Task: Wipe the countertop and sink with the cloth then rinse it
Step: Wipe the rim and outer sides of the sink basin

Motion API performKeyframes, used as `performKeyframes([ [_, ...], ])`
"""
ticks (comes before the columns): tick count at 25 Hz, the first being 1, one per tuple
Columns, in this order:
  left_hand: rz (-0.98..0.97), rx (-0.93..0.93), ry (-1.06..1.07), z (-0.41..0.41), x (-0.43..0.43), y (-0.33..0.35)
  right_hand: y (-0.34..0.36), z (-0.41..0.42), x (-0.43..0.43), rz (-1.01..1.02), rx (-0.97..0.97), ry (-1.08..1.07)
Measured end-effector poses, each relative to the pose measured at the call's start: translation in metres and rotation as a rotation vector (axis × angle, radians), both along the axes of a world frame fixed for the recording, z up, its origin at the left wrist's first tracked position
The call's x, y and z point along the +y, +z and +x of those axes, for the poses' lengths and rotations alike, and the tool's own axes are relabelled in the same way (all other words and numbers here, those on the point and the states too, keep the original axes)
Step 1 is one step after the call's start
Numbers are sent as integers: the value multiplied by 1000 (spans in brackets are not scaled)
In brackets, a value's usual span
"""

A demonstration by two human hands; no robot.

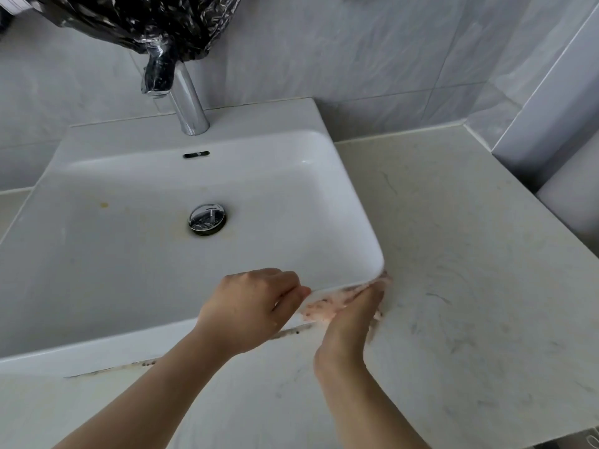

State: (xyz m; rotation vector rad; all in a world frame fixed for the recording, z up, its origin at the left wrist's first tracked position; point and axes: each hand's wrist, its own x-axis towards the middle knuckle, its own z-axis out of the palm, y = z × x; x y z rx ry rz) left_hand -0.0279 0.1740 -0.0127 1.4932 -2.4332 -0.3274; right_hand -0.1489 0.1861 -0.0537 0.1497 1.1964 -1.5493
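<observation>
A white rectangular sink stands on a pale marble countertop. My right hand presses a pinkish speckled cloth against the sink's near right corner, where the basin wall meets the countertop. Most of the cloth is hidden under that hand. My left hand rests on the sink's front rim just left of the cloth, its fingertips pinching the cloth's edge. A chrome faucet rises behind the basin, with no water seen running.
A chrome drain plug sits in the basin's middle, with yellowish stains around it. A black plastic bag hangs over the faucet top. Dark grime lines the seam under the sink's front edge. Grey tiled walls close off the back and right.
</observation>
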Motion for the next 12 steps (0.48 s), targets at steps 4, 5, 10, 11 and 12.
performKeyframes([
  [4, -15, 7, -17, 1, 0, -1, 27, -40, -33, 31, 240, -48],
  [5, -20, 6, -21, 1, 0, -1, 30, -43, -35, 20, 253, -59],
  [10, -42, -14, -28, 3, 0, -3, 9, 21, -7, -52, 545, -223],
  [11, -39, -26, -31, 4, 1, -4, 11, 19, -11, -2, 524, -249],
  [12, -32, -37, -34, 6, 1, -4, 15, 8, -19, 51, 475, -234],
])
